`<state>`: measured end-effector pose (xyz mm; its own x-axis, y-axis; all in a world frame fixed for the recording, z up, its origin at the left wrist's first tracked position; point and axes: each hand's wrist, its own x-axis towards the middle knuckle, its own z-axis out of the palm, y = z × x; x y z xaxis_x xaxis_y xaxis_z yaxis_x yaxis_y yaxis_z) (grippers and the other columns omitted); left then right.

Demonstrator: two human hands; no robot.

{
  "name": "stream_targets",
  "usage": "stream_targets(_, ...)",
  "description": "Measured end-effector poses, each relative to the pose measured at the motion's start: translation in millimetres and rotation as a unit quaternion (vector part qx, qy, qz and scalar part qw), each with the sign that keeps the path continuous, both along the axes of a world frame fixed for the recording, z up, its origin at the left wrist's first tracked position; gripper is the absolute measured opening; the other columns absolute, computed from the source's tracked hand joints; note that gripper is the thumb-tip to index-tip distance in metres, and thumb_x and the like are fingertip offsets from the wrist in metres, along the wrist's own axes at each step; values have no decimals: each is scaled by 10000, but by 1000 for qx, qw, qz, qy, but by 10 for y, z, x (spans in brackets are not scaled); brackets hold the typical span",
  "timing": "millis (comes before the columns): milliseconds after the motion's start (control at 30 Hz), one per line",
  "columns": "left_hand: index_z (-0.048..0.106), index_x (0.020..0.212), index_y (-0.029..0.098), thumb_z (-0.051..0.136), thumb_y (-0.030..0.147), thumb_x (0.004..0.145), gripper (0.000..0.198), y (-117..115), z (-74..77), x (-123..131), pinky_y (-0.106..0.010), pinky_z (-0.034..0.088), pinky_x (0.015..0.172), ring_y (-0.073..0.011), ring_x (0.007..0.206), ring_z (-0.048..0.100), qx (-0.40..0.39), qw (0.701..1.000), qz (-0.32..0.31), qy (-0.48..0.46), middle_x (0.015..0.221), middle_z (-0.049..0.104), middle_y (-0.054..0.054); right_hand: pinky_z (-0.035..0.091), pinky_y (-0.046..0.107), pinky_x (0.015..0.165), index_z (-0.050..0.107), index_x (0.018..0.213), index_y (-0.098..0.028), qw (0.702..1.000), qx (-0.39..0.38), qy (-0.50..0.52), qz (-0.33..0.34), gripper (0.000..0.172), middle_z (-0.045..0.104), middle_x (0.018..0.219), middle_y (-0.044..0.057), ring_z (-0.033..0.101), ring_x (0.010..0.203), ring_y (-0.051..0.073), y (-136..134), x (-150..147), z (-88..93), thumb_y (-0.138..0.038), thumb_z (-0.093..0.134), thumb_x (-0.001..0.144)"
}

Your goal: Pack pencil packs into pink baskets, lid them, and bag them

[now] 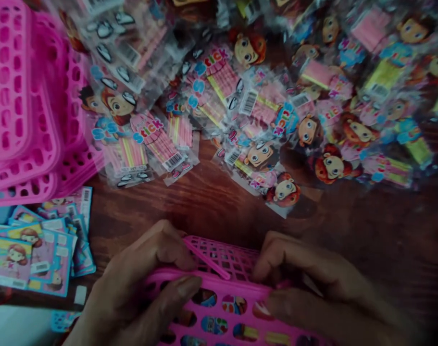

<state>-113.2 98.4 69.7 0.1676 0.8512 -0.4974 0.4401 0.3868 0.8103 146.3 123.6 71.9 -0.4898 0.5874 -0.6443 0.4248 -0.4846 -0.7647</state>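
Clasping basket (236, 290): left hand (141, 283), right hand (312, 290)

The work surface is a wooden table (366, 230) with a dark reddish-brown finish and grain that runs roughly left to right. The light is dim and soft, and the lower right corner falls off to near black. The far half of the table is covered by a loose pile of clear printed packets (262, 96), which overlap one another and reach the top edge of the view. A stack of pink perforated baskets (20, 110) occupies the left edge. Below it, a fanned heap of blue printed cards (34, 250) lies near the table's edge. A pale surface (13, 329) shows at the lower left corner; its nature cannot be determined.
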Motion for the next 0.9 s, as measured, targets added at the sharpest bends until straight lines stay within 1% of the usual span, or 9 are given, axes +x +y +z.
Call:
stream_targets(100,615,807,261,577,385,890,154,38,9,22,-192,547,548,-139,684,614,-37,999,-26,-11,775,593,5,487,229,636,661,954,-262,999,11,-33,-9,127,648,859,-18,606,750,126,-17,-26,37,-368,641,887)
stream_targets(233,597,793,242,581,391,889,178,53,32,65,-171,530,475,-105,606,579,-26,999,-35,-28,782,553,13,446,284,793,653,983,-255,989,134,-37,49,129,657,915,-8,593,873,148,7,-84,113,-352,617,906)
stream_targets(300,585,793,235,572,392,896,189,48,46,92,-178,529,473,-100,592,577,-30,998,-41,-34,785,547,14,410,297,800,649,911,-236,977,186,-48,89,143,658,859,-15,583,841,145,39,-127,141,-369,598,920)
stream_targets(400,570,762,225,571,392,897,215,33,60,134,-175,511,476,-98,594,580,-21,999,-35,-33,757,541,19,362,296,733,600,779,-211,966,216,-70,126,251,629,730,-36,556,722,127,56,-204,128,-366,527,963)
stream_targets(500,587,750,230,613,358,875,181,28,62,164,-172,509,550,-92,628,589,26,999,-23,-17,732,555,33,323,306,701,553,746,-204,950,263,-95,139,307,606,706,-35,526,676,128,10,-262,68,-370,464,989)
stream_targets(633,604,781,242,626,308,869,112,7,49,156,-184,494,606,-92,668,602,72,997,-6,2,752,586,46,291,335,734,535,751,-204,917,346,-123,159,349,601,711,-25,494,649,137,-62,-283,6,-383,390,1013)
stream_targets(767,601,843,250,593,276,894,58,-50,13,108,-225,494,692,-120,775,604,140,988,-38,44,830,612,34,277,335,762,562,802,-200,902,377,-121,171,329,632,757,-22,524,691,135,-76,-270,-3,-374,385,1020)
stream_targets(833,602,916,251,600,286,892,42,-71,15,91,-267,495,751,-151,853,601,220,969,-51,97,904,612,10,275,334,768,582,825,-195,890,398,-128,181,328,651,782,-16,547,716,138,-78,-264,6,-388,399,1017)
stream_targets(900,606,985,244,620,296,880,118,-99,54,89,-329,492,824,-196,947,588,327,927,-74,167,984,607,-30,275,339,776,601,849,-186,871,427,-147,192,336,673,820,0,571,747,147,-93,-264,21,-392,397,1019)
